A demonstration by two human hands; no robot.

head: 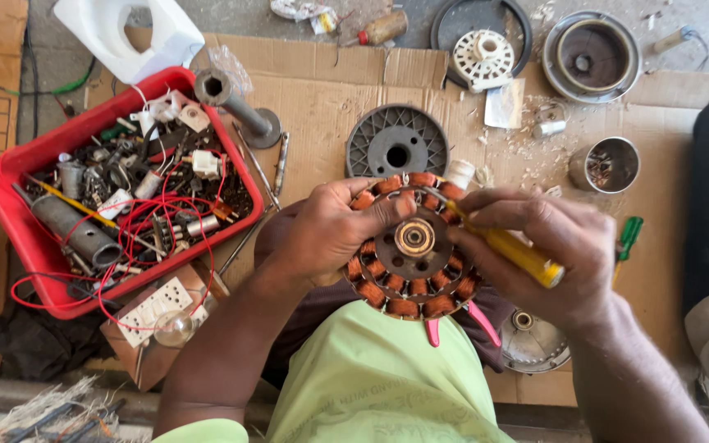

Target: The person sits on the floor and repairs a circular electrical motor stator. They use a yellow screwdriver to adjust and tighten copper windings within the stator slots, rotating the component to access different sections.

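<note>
Head view, looking down at the lap. The left hand (326,230) has its grip clamped on the left rim of a round fan stator (413,244), thumb lying across the copper windings near the top. The stator sits over the lap, on dark cloth above a light green garment (379,381), near the middle of the scene.

The right hand (547,246) has its grip closed round a yellow-handled tool (512,248). The tip of the tool points into the windings at the stator's upper right; the tip itself is hidden among the coils.

State of the work, as judged: copper coils appear seated all round the ring, and the brass centre hub is in place. The stator is out of any housing. Pink-handled pliers (453,324) lie partly under its near edge, unused.

Surroundings, on flattened cardboard (322,98) over the floor:
- grey slotted disc (397,141) just beyond the stator
- white plastic hub (483,56) inside a dark ring, far right
- round metal housing (591,56) farther right
- small steel bowl (606,164) to the right
- red tray (116,189) of loose parts and red wire, left
- another metal cover (532,340) near right, partly hidden by the right wrist
</note>
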